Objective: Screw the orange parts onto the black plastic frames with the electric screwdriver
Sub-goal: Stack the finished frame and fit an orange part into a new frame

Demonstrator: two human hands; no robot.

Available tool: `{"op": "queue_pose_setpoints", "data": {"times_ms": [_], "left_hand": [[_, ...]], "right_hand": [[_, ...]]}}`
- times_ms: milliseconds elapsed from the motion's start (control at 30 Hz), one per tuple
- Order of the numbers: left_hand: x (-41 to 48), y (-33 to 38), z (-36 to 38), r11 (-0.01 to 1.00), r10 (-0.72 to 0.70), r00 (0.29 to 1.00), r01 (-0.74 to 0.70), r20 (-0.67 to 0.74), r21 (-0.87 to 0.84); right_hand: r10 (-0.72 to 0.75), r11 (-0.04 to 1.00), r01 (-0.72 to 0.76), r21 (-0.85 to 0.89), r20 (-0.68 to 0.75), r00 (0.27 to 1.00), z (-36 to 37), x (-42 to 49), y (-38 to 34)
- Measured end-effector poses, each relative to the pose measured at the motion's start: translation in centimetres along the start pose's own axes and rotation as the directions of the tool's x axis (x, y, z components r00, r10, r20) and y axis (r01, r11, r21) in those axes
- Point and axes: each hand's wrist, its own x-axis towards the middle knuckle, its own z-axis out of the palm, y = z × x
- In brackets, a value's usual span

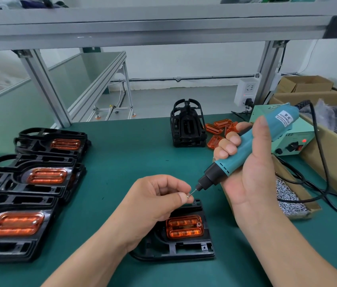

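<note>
Green-matted surface (122,146) fills the lower half. Alu-profile shelf beam (142,27) spans the top, 10 to 2 o'clock, on two alu posts: left post (45,88) at 10, right post (269,71) at 2. White wall (184,59) at 12, w/ a thin pipe (204,77) along it and grey floor (163,100) below. Second alu bench frame (101,79) at 11. White socket strip (246,92) on the right post; open cardboard box (306,83) at 2. Light bright, even.

Bright, even light falls from overhead, leaving only faint, soft shadows on the green counter (122,141). The orange parts (14,223) at lower left carry bright glare streaks. Wide-angle distortion bows the aluminium beam (142,27) along the top. The far corners look smeared, while the centre is fairly sharp.
</note>
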Motion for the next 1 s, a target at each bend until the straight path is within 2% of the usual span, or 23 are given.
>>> {"op": "queue_pose_setpoints", "data": {"times_ms": [133, 233, 300, 367, 500, 600, 700, 833, 1000], "left_hand": [[-0.1, 0.1, 0.1, 1.000, -0.028, 0.999, 0.028, 0.047, -0.005], [-0.2, 0.4, -0.2, 1.000, -0.020, 1.000, 0.020, 0.017, 0.012], [-0.1, 0.5, -0.6, 0.992, 0.025, 0.999, -0.019, -0.048, 0.123], [-0.1, 0.5, -1.1, 0.946, 0.102, 0.987, -0.057, -0.126, 0.320], [-0.3, 0.2, -1.1, 0.788, 0.175, 0.968, -0.027, -0.182, 0.615], [-0.4, 0.0, -0.6, 0.534, 0.234, 0.963, -0.015, -0.131, 0.845], [-0.5, -0.1, -0.3, 0.339, 0.265, 0.962, -0.025, -0.070, 0.941], [-0.3, -0.6, -0.2, 0.213, 0.264, 0.964, -0.023, -0.035, 0.977], [-0.2, -0.6, 0.0, 0.146, 0.234, 0.971, 0.010, -0.044, 0.989]], "right_hand": [[0.029, 1.000, -0.030, -0.004, -0.012, 0.999, -0.3, 0.2, 0.0], [0.042, 0.999, -0.042, -0.009, -0.012, 0.999, -0.4, 0.3, 0.1], [0.047, 0.999, -0.047, -0.027, -0.002, 0.999, -0.6, 0.4, -0.1], [0.056, 0.997, -0.055, -0.046, 0.016, 0.998, -0.8, 0.7, -0.3], [0.094, 0.992, -0.088, -0.096, 0.058, 0.994, -1.2, 1.1, -0.6], [0.133, 0.980, -0.117, -0.159, 0.093, 0.987, -1.4, 1.2, -0.4], [0.171, 0.964, -0.137, -0.227, 0.138, 0.976, -1.4, 1.1, -0.1], [0.211, 0.949, -0.157, -0.274, 0.180, 0.961, -1.3, 0.8, 0.1], [0.253, 0.933, -0.174, -0.316, 0.228, 0.940, -0.8, 0.3, 0.1]]}}
